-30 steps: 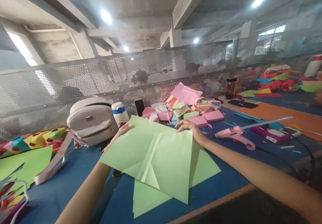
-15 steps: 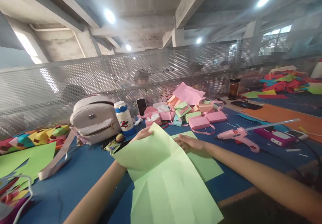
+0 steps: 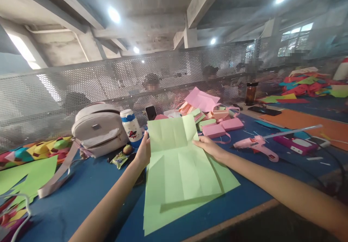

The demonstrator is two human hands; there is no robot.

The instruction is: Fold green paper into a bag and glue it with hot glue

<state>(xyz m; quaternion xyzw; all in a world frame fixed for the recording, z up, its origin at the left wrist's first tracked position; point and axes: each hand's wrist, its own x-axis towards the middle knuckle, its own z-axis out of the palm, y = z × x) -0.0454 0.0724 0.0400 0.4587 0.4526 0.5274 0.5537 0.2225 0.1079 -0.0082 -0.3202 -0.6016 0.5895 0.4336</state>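
A creased light green paper sheet point(image 3: 179, 162) is raised off the blue table point(image 3: 81, 191), its far end curling upward. My left hand point(image 3: 143, 151) pinches its left edge, and my right hand point(image 3: 207, 144) grips its right edge. Both hands are closed on the sheet. Under it lie more flat green sheets point(image 3: 217, 187) on the table, partly covered by the raised one.
A white backpack point(image 3: 98, 129), a small bottle point(image 3: 132, 126) and a phone point(image 3: 150, 112) stand at the back left. Pink and green paper boxes point(image 3: 214, 120) are piled behind. A pink glue gun point(image 3: 255, 146) lies to the right. Perforated metal fence point(image 3: 81, 86) borders the table's far side.
The green sheet has been turned and opened out, its far end now lifted upright. My left hand moved from behind the sheet to its left edge; my right hand shifted to the right edge.
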